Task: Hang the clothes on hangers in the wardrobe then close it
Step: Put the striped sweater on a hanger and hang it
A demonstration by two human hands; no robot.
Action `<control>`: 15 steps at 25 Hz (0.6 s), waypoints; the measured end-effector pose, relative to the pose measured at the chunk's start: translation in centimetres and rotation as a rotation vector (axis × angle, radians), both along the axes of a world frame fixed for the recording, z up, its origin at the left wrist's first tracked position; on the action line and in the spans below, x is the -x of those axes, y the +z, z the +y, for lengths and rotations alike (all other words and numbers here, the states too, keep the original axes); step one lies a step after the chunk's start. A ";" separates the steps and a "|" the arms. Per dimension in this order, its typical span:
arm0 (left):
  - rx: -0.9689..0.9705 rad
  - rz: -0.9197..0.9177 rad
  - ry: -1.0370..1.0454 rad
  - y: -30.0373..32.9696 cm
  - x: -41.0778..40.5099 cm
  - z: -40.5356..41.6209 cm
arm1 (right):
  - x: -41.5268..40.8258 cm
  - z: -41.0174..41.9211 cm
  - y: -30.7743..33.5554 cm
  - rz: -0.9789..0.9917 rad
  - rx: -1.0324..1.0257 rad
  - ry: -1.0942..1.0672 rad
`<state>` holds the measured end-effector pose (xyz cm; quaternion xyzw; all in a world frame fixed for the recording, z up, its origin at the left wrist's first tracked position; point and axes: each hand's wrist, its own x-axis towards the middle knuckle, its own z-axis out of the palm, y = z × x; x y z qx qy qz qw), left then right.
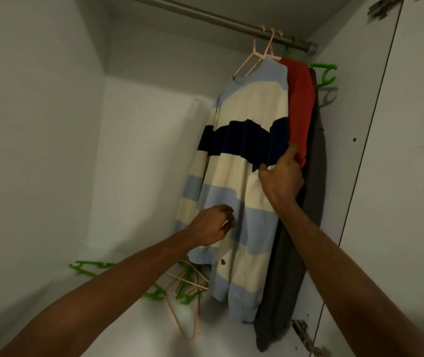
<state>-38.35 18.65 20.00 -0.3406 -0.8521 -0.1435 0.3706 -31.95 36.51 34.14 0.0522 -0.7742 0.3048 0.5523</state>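
Now three garments hang from the rail (221, 19): sweater (241, 176), red top (301, 104), grey one (295, 266). My right hand (281, 180) pinches the sweater; left hand (212, 225) curled, grip unclear.

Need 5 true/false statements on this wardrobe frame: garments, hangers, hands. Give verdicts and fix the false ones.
1. A striped sweater hangs from a pink hanger on the rail. True.
2. The red garment lies on the wardrobe floor. False: it hangs beside the sweater.
3. Spare hangers, green and pink, lie on the wardrobe floor. True.
4. The right hand hangs idle at the person's side. False: it has a grip on the sweater's edge.
5. The left hand holds a green hanger. False: it is at the sweater's lower part.
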 end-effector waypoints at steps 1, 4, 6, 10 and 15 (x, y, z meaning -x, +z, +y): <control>0.025 0.002 0.003 -0.7 -0.7 -0.3 | -0.4 0.0 -0.5 -0.014 0.003 0.000; 0.056 -0.015 0.055 -3.0 -3.1 -1.5 | -1.8 -0.3 -2.5 -0.054 0.001 -0.022; 0.072 -0.009 0.077 -4.6 -4.8 -2.6 | -2.7 -0.8 -4.3 -0.024 -0.102 -0.146; 0.076 0.098 0.094 -7.4 -8.9 -4.6 | -5.3 -1.8 -8.0 -0.034 -0.395 -0.306; -0.001 0.073 0.296 -8.6 -14.2 -7.1 | -8.0 -4.3 -12.9 -0.117 -0.445 -0.201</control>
